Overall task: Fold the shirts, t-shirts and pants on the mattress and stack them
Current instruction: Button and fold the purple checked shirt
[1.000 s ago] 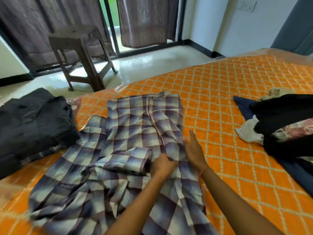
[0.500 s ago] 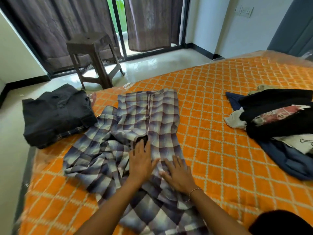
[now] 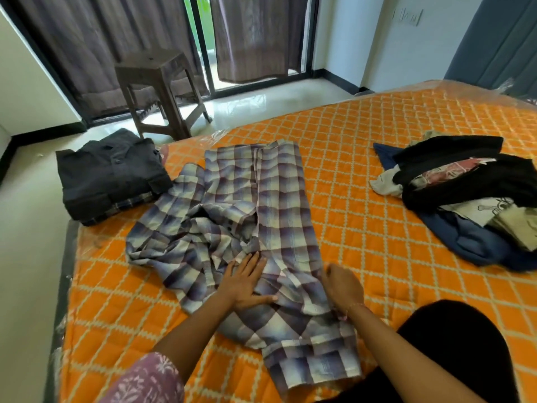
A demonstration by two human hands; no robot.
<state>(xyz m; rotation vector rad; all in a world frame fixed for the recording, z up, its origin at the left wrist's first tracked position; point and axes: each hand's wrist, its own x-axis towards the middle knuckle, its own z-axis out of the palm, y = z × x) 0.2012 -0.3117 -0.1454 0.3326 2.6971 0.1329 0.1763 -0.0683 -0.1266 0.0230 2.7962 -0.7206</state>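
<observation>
Shirts: 1 plaid, 1 folded

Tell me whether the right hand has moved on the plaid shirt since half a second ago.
Yes. The right hand has slid from flat beside the left hand to the plaid shirt's right edge, fingers now curled.

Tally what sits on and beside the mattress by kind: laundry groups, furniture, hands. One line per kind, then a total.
Plaid shirt being folded: 1
Folded dark stack at the mattress's far left corner: 1
Unfolded heap on the right: 1 (garments inside overlap, cannot count them)
Stool on the floor: 1
Hands on the shirt: 2, left hand and right hand
Total: 6
</observation>
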